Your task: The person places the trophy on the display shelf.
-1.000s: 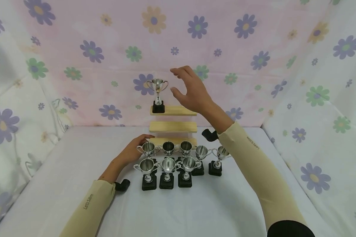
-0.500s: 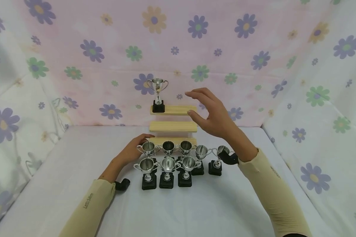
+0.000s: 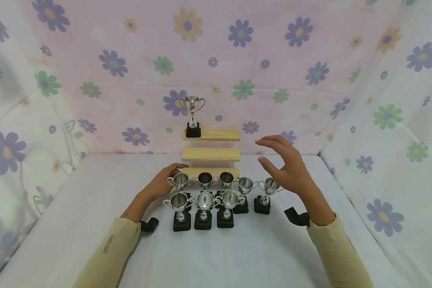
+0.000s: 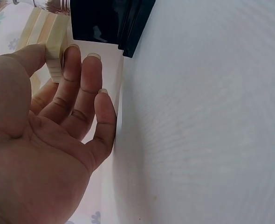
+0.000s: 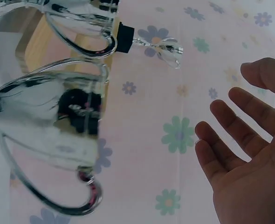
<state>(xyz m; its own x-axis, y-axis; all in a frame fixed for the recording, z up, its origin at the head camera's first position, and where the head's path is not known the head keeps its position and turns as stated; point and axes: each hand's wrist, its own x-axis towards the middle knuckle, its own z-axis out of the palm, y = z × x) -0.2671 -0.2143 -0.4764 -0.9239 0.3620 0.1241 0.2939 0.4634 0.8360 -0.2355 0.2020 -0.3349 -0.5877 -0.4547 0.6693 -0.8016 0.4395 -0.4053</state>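
Observation:
A three-step wooden stand (image 3: 211, 154) is at the back of the table. My left hand (image 3: 164, 182) is at the left end of its lowest step. In the left wrist view, its thumb and curled fingers pinch the end of a wooden board (image 4: 56, 56), near a trophy's black base (image 4: 105, 23). One silver trophy cup (image 3: 192, 105) stands upright on the top step, at the left. My right hand (image 3: 289, 167) hovers with spread, relaxed fingers and holds nothing. Nearest to it is the rightmost trophy (image 3: 270, 187), and the right wrist view has a large trophy cup (image 5: 35, 126) close by.
Several silver two-handled trophies, among them a front one (image 3: 205, 200), stand upright on the white table (image 3: 216, 256) before the stand, in close rows. Flowered cloth (image 3: 216, 48) hangs behind and at both sides.
My right hand has moved down and to the right, away from the trophy on the top step, with its fingers staying spread. The left hand and the trophies stay in place.

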